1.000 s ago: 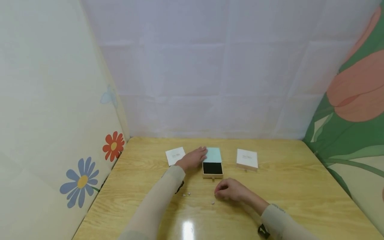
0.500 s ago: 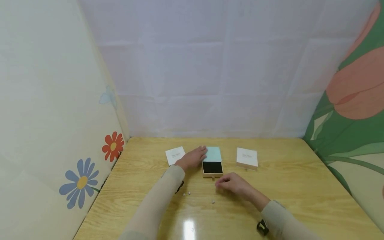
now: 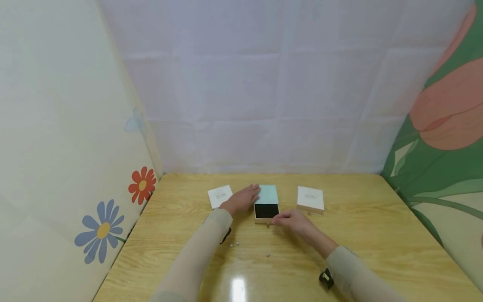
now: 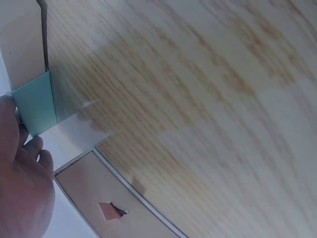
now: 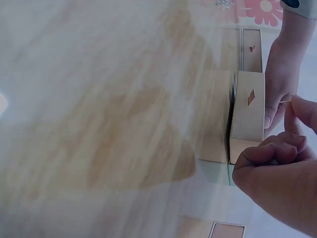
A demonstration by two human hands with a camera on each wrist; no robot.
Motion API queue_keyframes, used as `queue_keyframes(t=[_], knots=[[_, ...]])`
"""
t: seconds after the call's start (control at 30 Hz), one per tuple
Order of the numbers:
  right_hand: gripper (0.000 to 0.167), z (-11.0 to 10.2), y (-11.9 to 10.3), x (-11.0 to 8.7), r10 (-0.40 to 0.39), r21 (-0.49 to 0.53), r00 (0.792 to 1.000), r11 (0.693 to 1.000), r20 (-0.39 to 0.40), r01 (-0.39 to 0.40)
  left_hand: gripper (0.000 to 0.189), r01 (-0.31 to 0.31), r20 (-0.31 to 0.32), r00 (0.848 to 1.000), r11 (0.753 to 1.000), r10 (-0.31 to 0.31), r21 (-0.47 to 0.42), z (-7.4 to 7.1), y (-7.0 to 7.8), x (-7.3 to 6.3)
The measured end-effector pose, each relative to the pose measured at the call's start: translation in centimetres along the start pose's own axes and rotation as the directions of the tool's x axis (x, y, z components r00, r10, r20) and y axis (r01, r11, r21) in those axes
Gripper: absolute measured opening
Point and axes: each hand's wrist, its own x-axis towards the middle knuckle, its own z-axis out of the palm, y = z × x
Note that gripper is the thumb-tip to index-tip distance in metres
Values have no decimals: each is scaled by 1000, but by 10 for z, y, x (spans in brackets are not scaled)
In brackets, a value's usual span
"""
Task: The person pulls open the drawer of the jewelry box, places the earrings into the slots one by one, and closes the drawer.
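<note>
A small drawer box with a turquoise sleeve [image 3: 268, 194] lies on the table, its drawer [image 3: 263, 220] pulled out toward me and lined with a black pad [image 3: 266, 210]. My left hand [image 3: 243, 199] rests at the sleeve's left edge with fingers extended. My right hand [image 3: 296, 221] is at the drawer's front right corner. Between its thumb and forefinger it pinches a tiny gold-coloured piece [image 5: 286, 101], which looks like an earring, seen only as a thin line. Nearer to me lie a small shiny stud [image 3: 268, 254] and two others, one a shiny stud [image 3: 238, 243].
A white box [image 3: 220, 196] stands left of my left hand, partly behind it. Another white box [image 3: 310, 198] with a pinkish front stands at the right. The wooden table [image 3: 377, 247] meets a pale cloth wall [image 3: 241, 147] at the back.
My right hand has moved up and away from me, from beside the loose studs to the drawer's front right corner. The left hand and the box have stayed in place.
</note>
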Motion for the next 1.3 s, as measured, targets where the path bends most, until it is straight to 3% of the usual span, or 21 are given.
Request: queue_keyframes(t=[0.5,0.97,1.3], knots=[[34,-2,-2,19,-8,50,1000,999,-17,9,54,24,-4,1000,999,-24,-27,4,-2,-2],[38,-3,-6,35,94,25,994,995,-59,-93,56,42,-6,999,998,-42,-40,7,-7,-1],[28,3,-1,42,66,52,995,997,-76,-62,55,23,-3,1000,999,-23,-48,7,-6,1]])
